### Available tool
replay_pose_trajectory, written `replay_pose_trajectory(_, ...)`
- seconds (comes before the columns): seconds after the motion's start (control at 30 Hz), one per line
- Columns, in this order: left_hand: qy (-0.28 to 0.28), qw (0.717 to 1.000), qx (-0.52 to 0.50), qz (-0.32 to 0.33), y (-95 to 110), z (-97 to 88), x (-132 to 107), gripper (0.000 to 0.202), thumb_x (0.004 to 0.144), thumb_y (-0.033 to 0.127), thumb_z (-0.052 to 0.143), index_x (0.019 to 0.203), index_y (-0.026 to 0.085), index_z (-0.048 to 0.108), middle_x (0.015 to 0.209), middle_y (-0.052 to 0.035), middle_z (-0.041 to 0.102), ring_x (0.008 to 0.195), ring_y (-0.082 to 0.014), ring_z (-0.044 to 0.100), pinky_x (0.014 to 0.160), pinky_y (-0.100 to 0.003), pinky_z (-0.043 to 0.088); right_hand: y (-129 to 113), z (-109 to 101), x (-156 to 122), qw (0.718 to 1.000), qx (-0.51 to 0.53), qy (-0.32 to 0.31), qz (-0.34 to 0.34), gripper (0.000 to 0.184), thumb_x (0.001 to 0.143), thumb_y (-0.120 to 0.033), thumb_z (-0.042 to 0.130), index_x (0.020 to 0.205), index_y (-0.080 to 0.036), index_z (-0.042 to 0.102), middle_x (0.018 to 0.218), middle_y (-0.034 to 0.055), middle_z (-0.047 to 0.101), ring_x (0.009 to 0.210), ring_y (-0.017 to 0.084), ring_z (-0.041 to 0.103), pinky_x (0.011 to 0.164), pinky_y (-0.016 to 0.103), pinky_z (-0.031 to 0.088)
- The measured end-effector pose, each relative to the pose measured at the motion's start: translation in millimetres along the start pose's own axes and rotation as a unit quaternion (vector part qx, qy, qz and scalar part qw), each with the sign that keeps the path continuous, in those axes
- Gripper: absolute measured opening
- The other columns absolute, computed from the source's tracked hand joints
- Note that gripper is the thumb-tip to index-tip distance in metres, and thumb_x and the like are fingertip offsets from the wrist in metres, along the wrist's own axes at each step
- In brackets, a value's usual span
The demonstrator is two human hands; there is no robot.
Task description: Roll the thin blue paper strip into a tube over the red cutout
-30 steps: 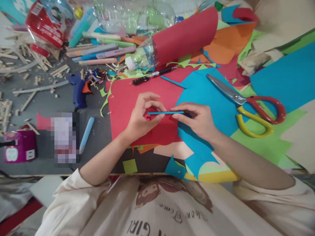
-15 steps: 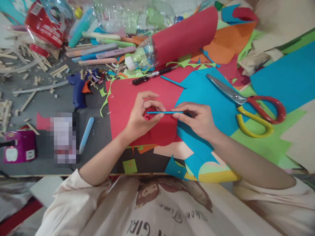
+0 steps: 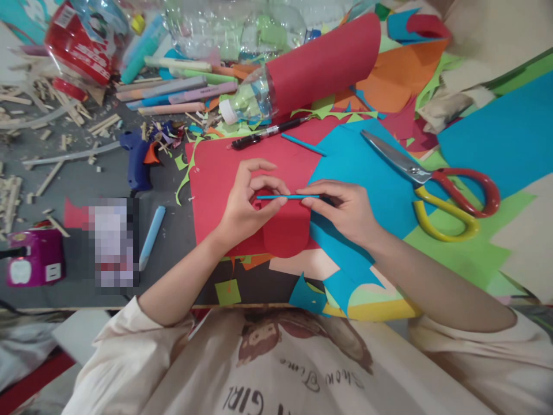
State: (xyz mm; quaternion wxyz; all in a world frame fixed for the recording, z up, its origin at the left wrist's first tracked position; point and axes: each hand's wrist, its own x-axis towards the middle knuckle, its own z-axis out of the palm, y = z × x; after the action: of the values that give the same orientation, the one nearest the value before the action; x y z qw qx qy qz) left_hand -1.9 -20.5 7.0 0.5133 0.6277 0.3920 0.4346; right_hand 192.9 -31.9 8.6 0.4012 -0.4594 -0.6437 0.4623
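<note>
A thin blue paper stick lies level between my two hands. My left hand pinches it between thumb and fingertips near its middle. On the right part, my right hand grips it with thumb and forefinger. Beneath my hands is red paper, with blue paper overlapping it on the right. Another thin blue stick rests on the paper just beyond, beside a black pen. Large scissors with one red and one yellow handle lie to the right of my right hand.
A plastic bottle wrapped in red paper lies at the back, near several markers. To the left are a blue glue gun, wood pieces, a light blue marker and a purple box. Green paper spreads at right.
Almost nothing differs. Both hands keep hold of the blue paper stick in nearly the same place, and my right fingers have shifted very slightly left.
</note>
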Motion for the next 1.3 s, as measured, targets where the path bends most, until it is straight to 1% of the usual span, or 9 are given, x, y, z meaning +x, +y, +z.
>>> replay_pose_trajectory(0.27,-0.005,1.000,0.012,0.000,-2,0.6,1,0.038,0.078,0.026,0.067,0.105,0.025,0.041,0.077,0.0049,0.062,0.077,-0.0109,0.067,0.072,-0.025,0.053,1,2,-2,1.000,-0.019,0.024,0.001,0.008,0.080,-0.028,0.067,0.081,-0.025,0.075,0.083,0.0011,0.076,0.074,0.016,0.069,0.070,0.031,0.056)
replay_pose_trajectory(0.5,-0.016,1.000,-0.015,0.005,-4,-1.5,5,0.039,0.075,0.026,0.070,0.104,0.025,0.044,0.077,0.0046,0.059,0.073,-0.0087,0.062,0.069,-0.023,0.052,-1,2,-1,0.999,-0.015,0.027,0.009,0.011,0.080,-0.023,0.065,0.086,-0.026,0.075,0.086,0.0007,0.076,0.077,0.016,0.069,0.071,0.031,0.055)
replay_pose_trajectory(0.6,0.018,1.000,-0.020,-0.007,-3,-4.6,7,0.039,0.073,0.030,0.073,0.102,0.025,0.047,0.077,0.0040,0.059,0.073,-0.0092,0.062,0.069,-0.023,0.051,0,1,-1,0.999,-0.017,0.032,0.015,0.012,0.080,-0.023,0.065,0.086,-0.026,0.075,0.088,0.0007,0.076,0.079,0.016,0.069,0.073,0.032,0.055)
replay_pose_trajectory(0.77,0.142,0.990,0.008,-0.024,-5,-9.4,9,0.029,0.074,0.035,0.073,0.093,0.023,0.056,0.073,0.0036,0.061,0.069,-0.0100,0.063,0.066,-0.023,0.051,1,2,-1,0.998,-0.004,0.054,0.027,0.011,0.078,-0.024,0.067,0.085,-0.027,0.075,0.085,0.0001,0.076,0.077,0.016,0.068,0.067,0.030,0.056)
replay_pose_trajectory(0.87,0.191,0.981,0.028,-0.005,-11,-12.8,10,0.021,0.076,0.038,0.071,0.088,0.023,0.061,0.075,0.0024,0.063,0.071,-0.0101,0.064,0.068,-0.023,0.052,1,2,-1,0.997,0.004,0.065,0.037,0.010,0.078,-0.023,0.067,0.084,-0.027,0.075,0.084,-0.0002,0.075,0.075,0.015,0.068,0.064,0.029,0.055)
replay_pose_trajectory(0.97,0.204,0.978,0.042,0.020,-15,-15.7,11,0.018,0.081,0.041,0.066,0.087,0.024,0.065,0.081,0.0014,0.065,0.075,-0.0101,0.064,0.070,-0.022,0.052,1,1,-1,0.996,0.013,0.074,0.037,0.010,0.078,-0.023,0.068,0.083,-0.026,0.075,0.085,-0.0004,0.076,0.075,0.015,0.069,0.065,0.028,0.056)
replay_pose_trajectory(1.07,0.208,0.976,0.054,0.023,-14,-16.5,10,0.017,0.084,0.040,0.063,0.087,0.024,0.068,0.080,0.0014,0.066,0.074,-0.0097,0.062,0.068,-0.022,0.051,0,0,-1,0.996,0.016,0.087,0.032,0.010,0.077,-0.021,0.068,0.082,-0.026,0.075,0.085,-0.0007,0.076,0.076,0.015,0.069,0.066,0.029,0.056)
replay_pose_trajectory(1.2,0.235,0.970,0.053,0.012,-12,-16.0,11,0.022,0.081,0.046,0.065,0.082,0.024,0.069,0.066,0.0031,0.061,0.059,-0.0080,0.057,0.055,-0.021,0.046,0,0,-1,0.994,0.016,0.096,0.039,0.010,0.077,-0.023,0.068,0.083,-0.026,0.075,0.085,-0.0004,0.076,0.076,0.016,0.069,0.065,0.030,0.056)
replay_pose_trajectory(1.3,0.242,0.970,0.014,0.014,-14,-16.6,12,0.028,0.079,0.049,0.065,0.070,0.022,0.062,0.052,0.0060,0.052,0.045,-0.0061,0.047,0.047,-0.020,0.041,0,0,-1,0.994,0.015,0.102,0.037,0.009,0.077,-0.022,0.068,0.082,-0.026,0.075,0.084,-0.0002,0.076,0.074,0.016,0.069,0.065,0.030,0.056)
